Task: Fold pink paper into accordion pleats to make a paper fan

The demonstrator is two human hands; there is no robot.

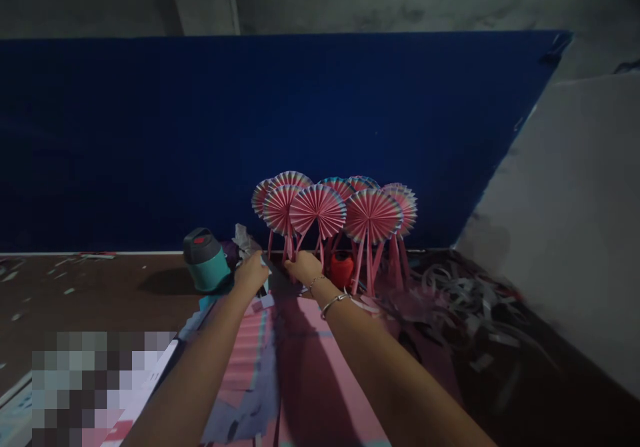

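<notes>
Hands (pixel 252 274) (pixel 306 268) — grip unclear, gap between — reach toward fans (pixel 318 211) near blue board's lower edge (pixel 140 252).

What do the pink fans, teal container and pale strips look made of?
Pink fans: likely paper, matte; crisp accordion pleats.
Teal container: plastic or coated metal, can't tell; smooth, evenly coloured, rigid-looking.
Pale strips: probably paper, possibly plastic film; thin, curled, finish unclear in the dim light.

One head-worn view looks forward and down from above and behind the left grip (pixel 253 275) and the right grip (pixel 306 270), near enough that both forearms (pixel 193 370) run in from the bottom edge; it takes in the surface (pixel 125 294) on either side of them and faces the blue panel (pixel 280 110) beyond both grips
</notes>
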